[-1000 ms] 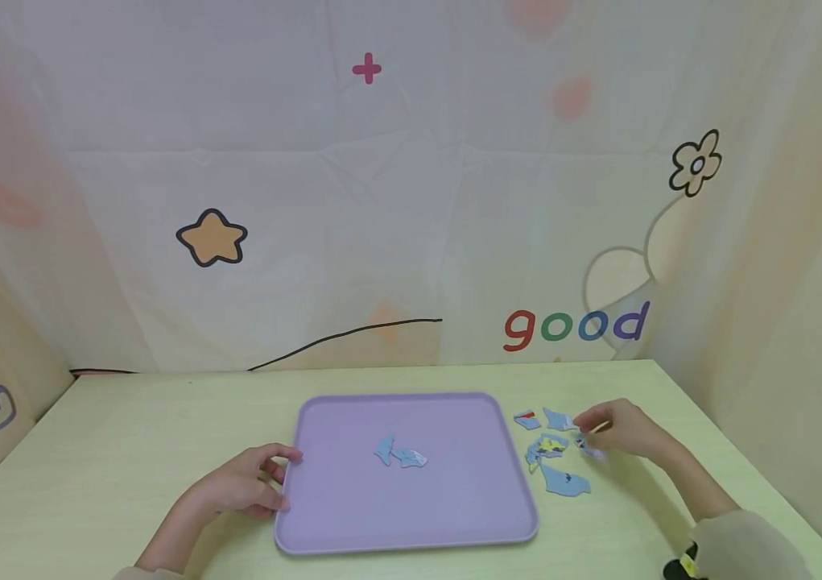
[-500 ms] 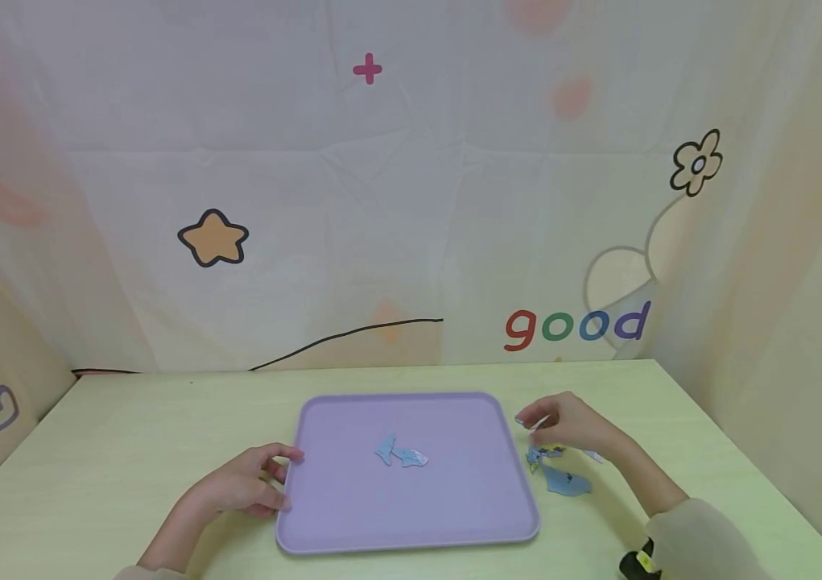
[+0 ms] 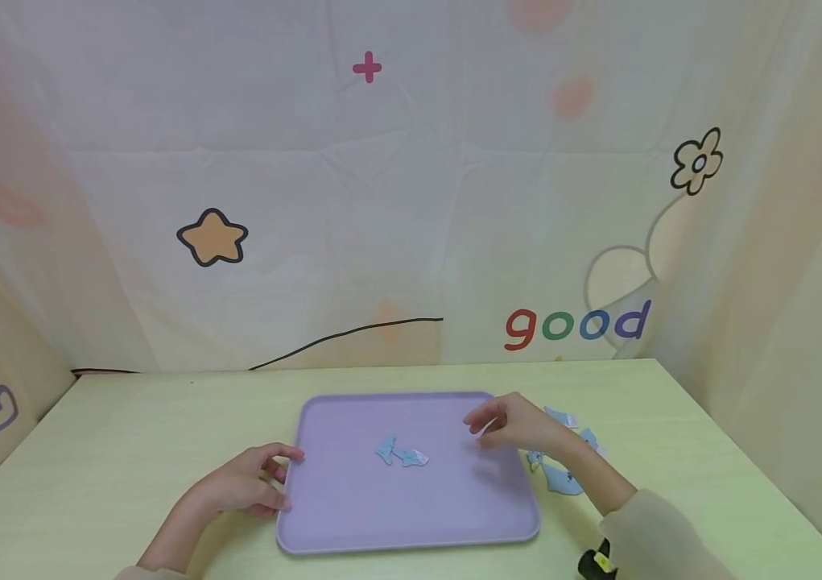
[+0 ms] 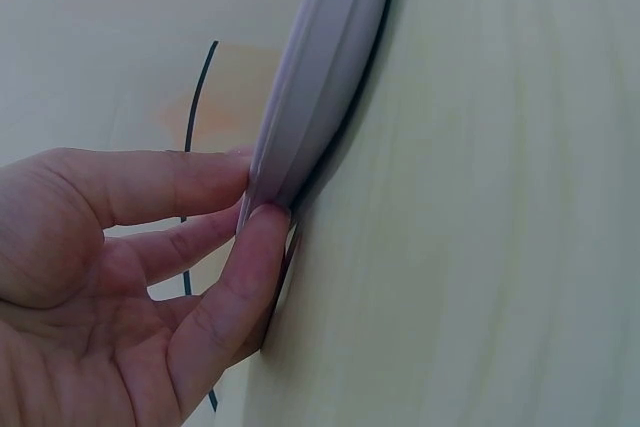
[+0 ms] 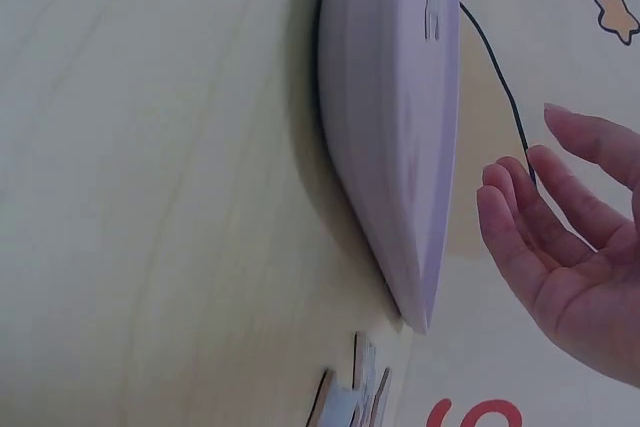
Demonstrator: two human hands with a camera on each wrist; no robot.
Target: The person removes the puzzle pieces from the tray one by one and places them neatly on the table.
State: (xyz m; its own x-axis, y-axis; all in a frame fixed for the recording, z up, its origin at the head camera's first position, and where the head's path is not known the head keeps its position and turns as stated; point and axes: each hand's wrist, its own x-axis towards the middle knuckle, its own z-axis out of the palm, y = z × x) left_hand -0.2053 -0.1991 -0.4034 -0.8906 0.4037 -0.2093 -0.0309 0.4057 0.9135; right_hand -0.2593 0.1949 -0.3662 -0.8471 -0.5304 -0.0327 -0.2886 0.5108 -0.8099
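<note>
A lilac tray (image 3: pixel 411 515) lies on the table, bearing two small light-blue puzzle pieces (image 3: pixel 411 457) side by side near its middle. My left hand (image 3: pixel 247 482) grips the tray's left edge; in the left wrist view its thumb (image 4: pixel 245 267) is against the tray's side while other fingers touch the rim. Over the tray's right part is my right hand (image 3: pixel 519 423), fingers bent loosely. Nothing shows between those fingers (image 5: pixel 510 237) in the right wrist view. Several more puzzle pieces (image 3: pixel 563 481) lie on the table right of the tray, partly hidden by the right hand and forearm.
The pale wood-grain table (image 3: pixel 164 427) meets a printed cloth backdrop (image 3: pixel 309 242) at its far edge, with more cloth at both sides. A black and yellow object (image 3: pixel 596 562) sits below the right sleeve (image 3: pixel 660 536).
My right hand has moved left from the loose pieces to over the tray's right side, uncovering some pieces behind it. The left hand, the tray and its two pieces have stayed put.
</note>
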